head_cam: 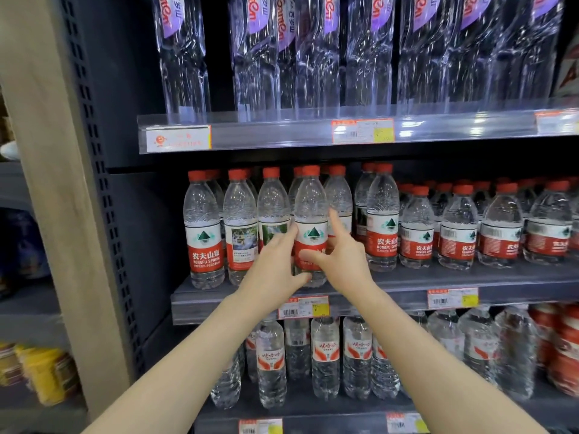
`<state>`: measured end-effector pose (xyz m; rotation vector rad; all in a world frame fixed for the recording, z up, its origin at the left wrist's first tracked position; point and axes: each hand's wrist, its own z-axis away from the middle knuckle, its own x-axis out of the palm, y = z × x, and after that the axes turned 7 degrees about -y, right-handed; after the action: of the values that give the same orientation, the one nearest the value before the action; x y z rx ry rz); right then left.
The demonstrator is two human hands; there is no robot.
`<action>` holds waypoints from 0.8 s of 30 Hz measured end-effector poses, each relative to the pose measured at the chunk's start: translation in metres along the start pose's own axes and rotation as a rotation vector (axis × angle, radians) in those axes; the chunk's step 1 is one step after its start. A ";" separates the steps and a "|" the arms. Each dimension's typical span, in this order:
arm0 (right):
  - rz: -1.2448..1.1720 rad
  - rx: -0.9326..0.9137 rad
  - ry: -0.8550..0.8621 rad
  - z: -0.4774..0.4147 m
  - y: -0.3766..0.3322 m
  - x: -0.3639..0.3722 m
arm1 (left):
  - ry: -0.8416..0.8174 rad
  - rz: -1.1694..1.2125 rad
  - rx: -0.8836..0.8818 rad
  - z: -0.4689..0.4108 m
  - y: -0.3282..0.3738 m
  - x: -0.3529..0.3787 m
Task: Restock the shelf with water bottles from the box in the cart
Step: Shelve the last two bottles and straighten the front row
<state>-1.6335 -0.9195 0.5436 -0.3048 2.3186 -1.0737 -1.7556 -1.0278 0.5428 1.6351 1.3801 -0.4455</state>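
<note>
A red-capped water bottle (310, 211) with a red and white label stands upright at the front edge of the middle shelf (407, 281). My left hand (275, 261) touches its lower left side, thumb under the label. My right hand (341, 250) is on its right side, thumb across the red label and index finger stretched up along the bottle. Both hands wrap the bottle loosely. Matching red-capped bottles (203, 230) fill the row to its left and right. The box and the cart are out of view.
Tall clear bottles with purple labels (316, 57) stand on the shelf above. The shelf below holds several smaller bottles (326, 355). A beige post (56, 183) rises at the left, with yellow packages (44, 374) beyond it. Price tags (304, 306) line the shelf edges.
</note>
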 end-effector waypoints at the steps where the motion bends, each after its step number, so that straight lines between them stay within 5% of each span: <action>1: 0.003 -0.002 -0.001 0.000 0.001 0.000 | 0.020 -0.012 -0.023 0.000 0.000 0.003; 12: 0.061 0.031 -0.191 0.002 -0.003 -0.015 | 0.182 0.163 -0.014 0.007 0.000 0.015; 24: 0.175 0.023 -0.146 -0.001 -0.001 -0.014 | 0.253 0.124 -0.068 0.011 0.004 0.025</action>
<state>-1.6226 -0.9136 0.5509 -0.1618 2.1581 -0.9584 -1.7410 -1.0220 0.5196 1.7538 1.4498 -0.1208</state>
